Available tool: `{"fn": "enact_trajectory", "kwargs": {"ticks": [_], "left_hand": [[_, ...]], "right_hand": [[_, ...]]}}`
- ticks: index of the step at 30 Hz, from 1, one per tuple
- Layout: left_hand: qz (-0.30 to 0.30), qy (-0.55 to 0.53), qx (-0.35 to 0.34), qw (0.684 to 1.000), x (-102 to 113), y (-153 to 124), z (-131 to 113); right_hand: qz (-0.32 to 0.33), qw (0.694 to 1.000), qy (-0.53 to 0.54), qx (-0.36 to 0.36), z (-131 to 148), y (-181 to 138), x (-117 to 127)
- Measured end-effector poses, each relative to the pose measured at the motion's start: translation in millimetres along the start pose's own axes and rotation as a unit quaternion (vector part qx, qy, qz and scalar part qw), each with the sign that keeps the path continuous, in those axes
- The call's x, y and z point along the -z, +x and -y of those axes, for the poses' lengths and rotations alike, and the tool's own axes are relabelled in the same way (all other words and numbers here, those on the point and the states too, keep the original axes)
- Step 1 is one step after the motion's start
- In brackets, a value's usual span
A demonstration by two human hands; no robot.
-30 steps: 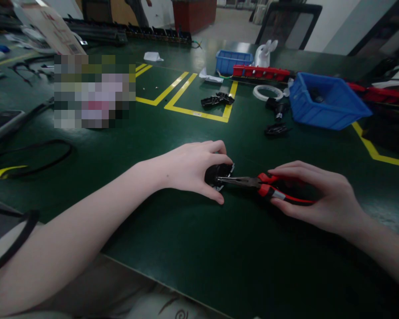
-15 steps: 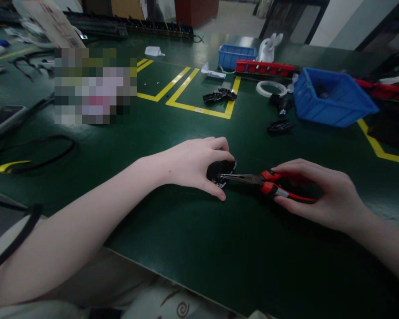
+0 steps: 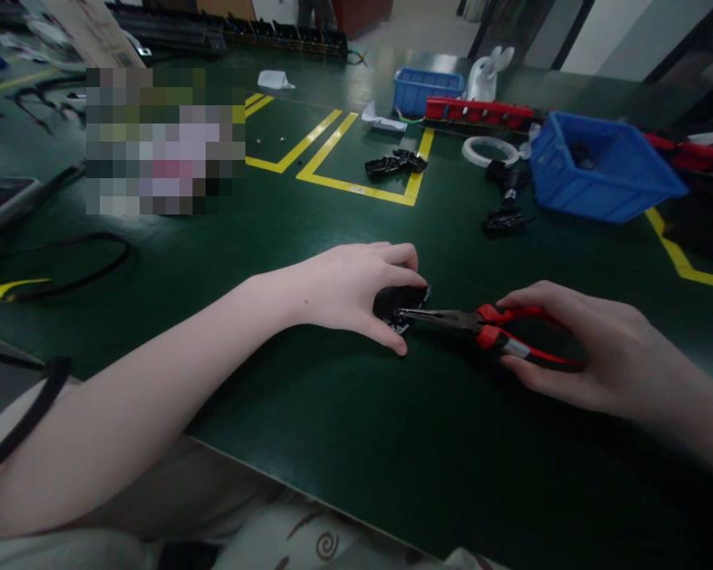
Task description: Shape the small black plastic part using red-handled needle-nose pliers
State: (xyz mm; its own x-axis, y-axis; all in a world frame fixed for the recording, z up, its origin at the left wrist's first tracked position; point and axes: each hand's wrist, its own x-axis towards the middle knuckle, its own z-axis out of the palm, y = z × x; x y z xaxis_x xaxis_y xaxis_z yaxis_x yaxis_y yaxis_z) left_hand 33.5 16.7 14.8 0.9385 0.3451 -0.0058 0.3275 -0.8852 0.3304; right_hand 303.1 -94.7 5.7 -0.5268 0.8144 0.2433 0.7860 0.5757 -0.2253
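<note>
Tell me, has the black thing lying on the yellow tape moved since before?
No. The black thing still has its right end across the same stripe of yellow tape; the whole picture has shifted a little.

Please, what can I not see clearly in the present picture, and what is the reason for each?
All in the head view:
Black part: its left side is hidden by the left hand.
Pliers: the handle ends are covered by the right hand; what the tips grip, if anything, is too small to tell.
Large blue bin: its contents are too dark to identify.
Right forearm: cut off by the right edge.
</note>
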Motion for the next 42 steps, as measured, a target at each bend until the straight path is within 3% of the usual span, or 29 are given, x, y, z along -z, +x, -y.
{"fn": "enact_trajectory", "kwargs": {"ticks": [3, 9, 16, 42], "left_hand": [[-0.021, 0.013, -0.021, 0.999, -3.5, -2.9, -0.4], [-0.132, 0.069, -0.072, 0.986, -17.7, -15.1, -5.4], [-0.176, 0.040, -0.056, 0.982, -27.9, -18.3, -8.0], [-0.126, 0.059, -0.047, 0.989, -21.9, -17.1, -6.9]], "right_hand": [[0.017, 1.000, -0.013, -0.010, 1.0, -0.8, 1.8], [0.025, 0.999, 0.011, -0.029, -1.4, -3.7, -3.5], [0.020, 0.998, 0.019, -0.063, -6.1, -3.4, -6.1], [0.006, 0.999, -0.024, -0.035, -7.3, -2.2, -6.2]]}}
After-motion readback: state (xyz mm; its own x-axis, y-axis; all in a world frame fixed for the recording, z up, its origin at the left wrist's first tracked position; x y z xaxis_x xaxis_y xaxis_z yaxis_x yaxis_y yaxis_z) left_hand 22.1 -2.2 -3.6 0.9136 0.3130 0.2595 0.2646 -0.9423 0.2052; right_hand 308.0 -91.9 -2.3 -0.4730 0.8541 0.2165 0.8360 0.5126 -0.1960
